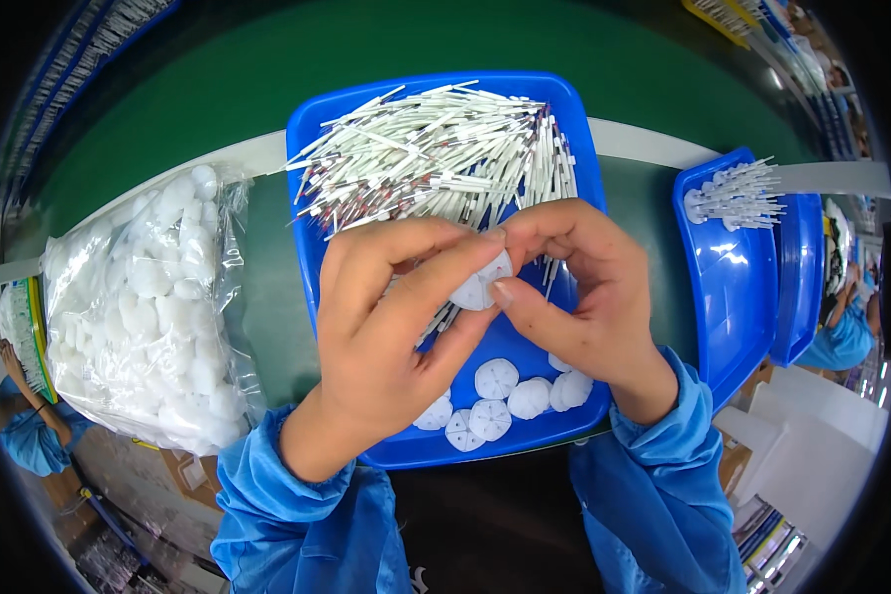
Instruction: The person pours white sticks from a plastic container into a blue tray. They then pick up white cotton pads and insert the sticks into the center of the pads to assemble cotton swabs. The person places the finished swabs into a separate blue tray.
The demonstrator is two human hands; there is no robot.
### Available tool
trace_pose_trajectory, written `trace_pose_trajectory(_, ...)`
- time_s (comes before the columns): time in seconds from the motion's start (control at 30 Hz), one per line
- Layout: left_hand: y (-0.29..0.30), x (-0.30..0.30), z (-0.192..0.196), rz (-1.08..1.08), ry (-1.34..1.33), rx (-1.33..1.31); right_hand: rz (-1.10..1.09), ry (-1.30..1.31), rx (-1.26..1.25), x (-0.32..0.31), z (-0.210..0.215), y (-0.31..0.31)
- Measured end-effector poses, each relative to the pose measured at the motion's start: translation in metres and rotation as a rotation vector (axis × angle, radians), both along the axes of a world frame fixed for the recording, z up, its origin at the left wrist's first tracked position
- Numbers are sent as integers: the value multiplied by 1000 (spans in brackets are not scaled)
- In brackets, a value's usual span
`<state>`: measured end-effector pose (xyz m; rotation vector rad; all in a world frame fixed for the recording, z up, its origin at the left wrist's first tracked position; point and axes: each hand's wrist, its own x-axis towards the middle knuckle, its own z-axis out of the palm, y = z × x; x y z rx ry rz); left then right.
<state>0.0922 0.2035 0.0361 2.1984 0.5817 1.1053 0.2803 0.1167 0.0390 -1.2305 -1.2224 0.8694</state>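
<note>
My left hand point(386, 327) and my right hand point(574, 297) meet over a blue tray point(312, 198). Together they pinch a small white round piece point(480, 285) between their fingertips. My left hand also seems to grip a thin white stick point(436, 322) that pokes out below its fingers. A big heap of thin white sticks point(436, 158) with dark ends fills the far half of the tray. Several white round pieces point(495, 381) with slit tops lie at the tray's near edge, under my wrists.
A clear plastic bag of white round pieces point(153, 307) lies left of the tray on the green table. At the right stands a second blue tray point(733, 287) holding assembled sticks point(733, 193). Other people in blue sleeves work at both far edges.
</note>
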Motion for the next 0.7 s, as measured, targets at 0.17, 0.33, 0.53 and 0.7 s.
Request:
trace_pose_trajectory(0.17,0,-4,-1,-26,30,51,107,172,-37,5,-2,-3)
trace_pose_trajectory(0.33,4,-5,0,-50,30,92,124,238,-20,2,-1,-3)
trace_pose_trajectory(0.53,4,-5,-2,-140,31,76,35,195,-96,5,0,-6)
trace_pose_trajectory(0.7,3,-8,0,-142,-132,-159,-157,-454,-95,19,17,-15)
